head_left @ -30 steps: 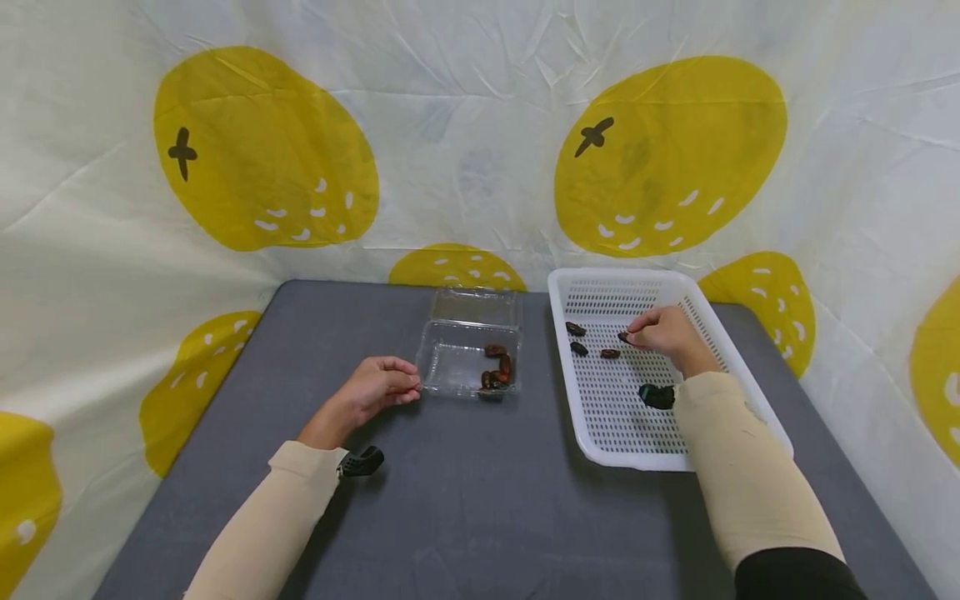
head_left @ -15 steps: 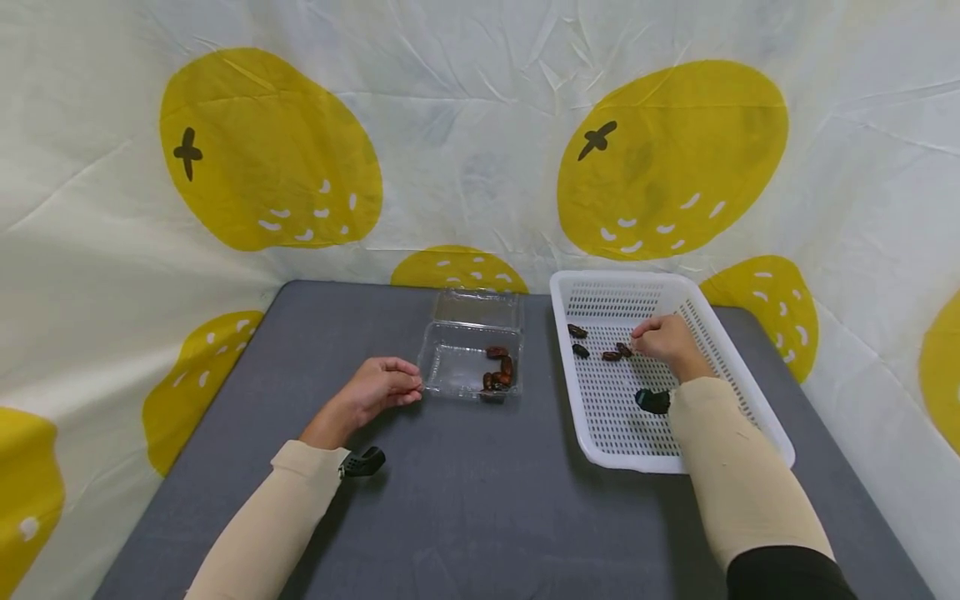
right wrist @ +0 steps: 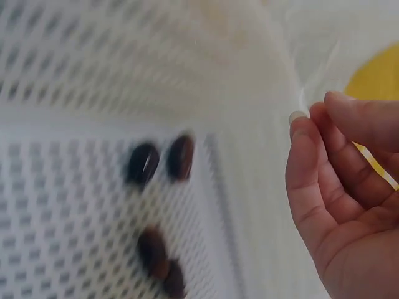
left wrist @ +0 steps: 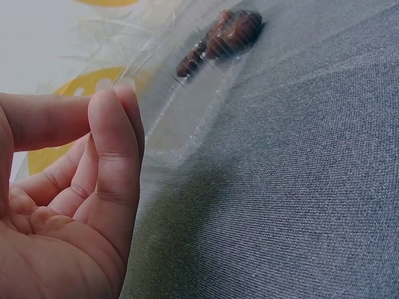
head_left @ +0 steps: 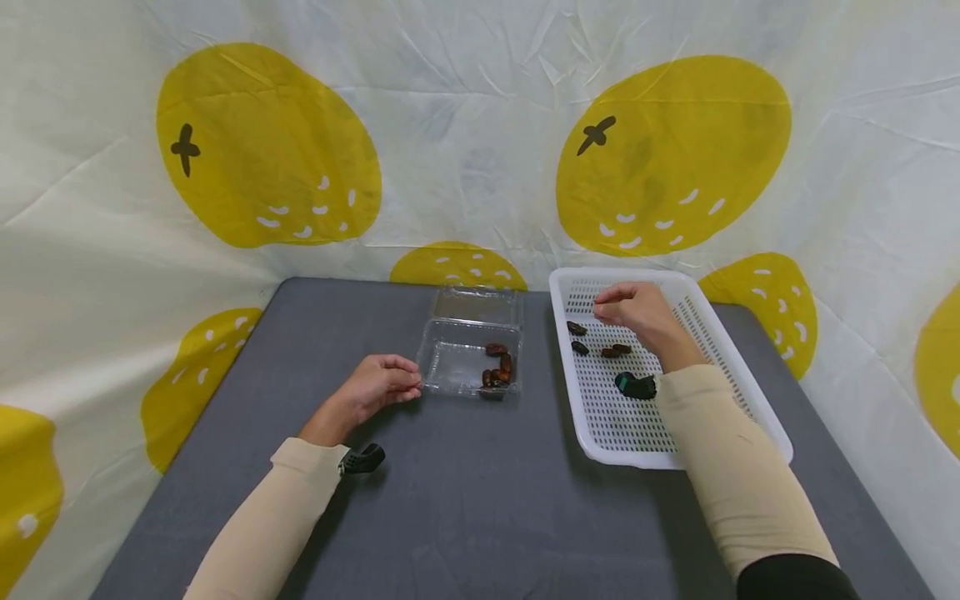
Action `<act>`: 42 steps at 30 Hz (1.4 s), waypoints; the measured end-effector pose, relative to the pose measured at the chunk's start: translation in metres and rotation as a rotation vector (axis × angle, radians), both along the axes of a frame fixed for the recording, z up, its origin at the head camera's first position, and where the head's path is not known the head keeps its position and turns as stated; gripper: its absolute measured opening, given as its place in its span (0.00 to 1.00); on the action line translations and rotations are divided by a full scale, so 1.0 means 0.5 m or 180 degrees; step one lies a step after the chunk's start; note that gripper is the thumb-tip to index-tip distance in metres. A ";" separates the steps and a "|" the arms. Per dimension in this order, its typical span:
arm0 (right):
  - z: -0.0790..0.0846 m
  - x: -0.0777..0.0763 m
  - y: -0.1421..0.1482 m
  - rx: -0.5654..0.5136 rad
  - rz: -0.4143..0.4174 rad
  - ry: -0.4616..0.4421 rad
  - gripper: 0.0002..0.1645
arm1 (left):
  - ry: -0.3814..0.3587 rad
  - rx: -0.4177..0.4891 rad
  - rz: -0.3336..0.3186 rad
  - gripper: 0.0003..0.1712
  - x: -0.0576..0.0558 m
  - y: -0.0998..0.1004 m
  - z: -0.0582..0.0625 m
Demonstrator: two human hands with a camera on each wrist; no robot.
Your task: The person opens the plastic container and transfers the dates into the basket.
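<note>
My left hand [head_left: 375,388] pinches the near left corner of a clear plastic clamshell box [head_left: 450,367] between thumb and fingertips. In the left wrist view the hand [left wrist: 75,180] covers that part of the rim. Its lid [head_left: 476,307] is raised at the back, and several brown dates [head_left: 506,365] lie along its right side. Over the white basket [head_left: 675,461] hovers my right hand [head_left: 641,315], fingers loosely bent and holding nothing. Below it, on the basket floor, sit a pair of dates [head_left: 611,352] side by side and two dates [right wrist: 143,163] near the left wall.
Both containers stand on a grey cloth-covered table [head_left: 480,500]. A white curtain [head_left: 465,125] with yellow fruit prints hangs behind and beside it. A black wrist device [head_left: 637,386] on the right arm hangs over the basket.
My right hand let go of a date beside another one on the basket floor, then rose and shifted left, fingers empty. The left hand stays at the box's corner.
</note>
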State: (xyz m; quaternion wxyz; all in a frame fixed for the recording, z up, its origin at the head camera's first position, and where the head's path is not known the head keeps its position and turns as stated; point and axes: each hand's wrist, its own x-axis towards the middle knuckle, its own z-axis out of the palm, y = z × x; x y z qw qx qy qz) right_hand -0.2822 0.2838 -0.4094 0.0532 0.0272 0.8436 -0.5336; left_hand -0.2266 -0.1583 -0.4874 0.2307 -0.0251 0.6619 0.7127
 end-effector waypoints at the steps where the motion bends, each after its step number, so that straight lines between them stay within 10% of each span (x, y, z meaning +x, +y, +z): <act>1: 0.007 -0.001 -0.011 -0.0073 0.0061 0.0041 0.22 | 0.0004 0.0001 -0.0002 0.10 0.000 0.000 -0.001; 8: 0.041 -0.004 -0.086 -0.0428 0.0376 0.0097 0.21 | -0.0002 0.0023 0.0009 0.10 -0.002 0.001 -0.007; 17: 0.052 -0.008 -0.182 -0.0066 0.0850 0.0161 0.17 | 0.0035 0.0023 0.0029 0.11 -0.011 -0.001 -0.001; 42: -0.060 -0.021 -0.341 0.0673 0.1802 -0.0241 0.09 | 0.0041 -0.0003 0.0124 0.09 -0.009 0.004 -0.006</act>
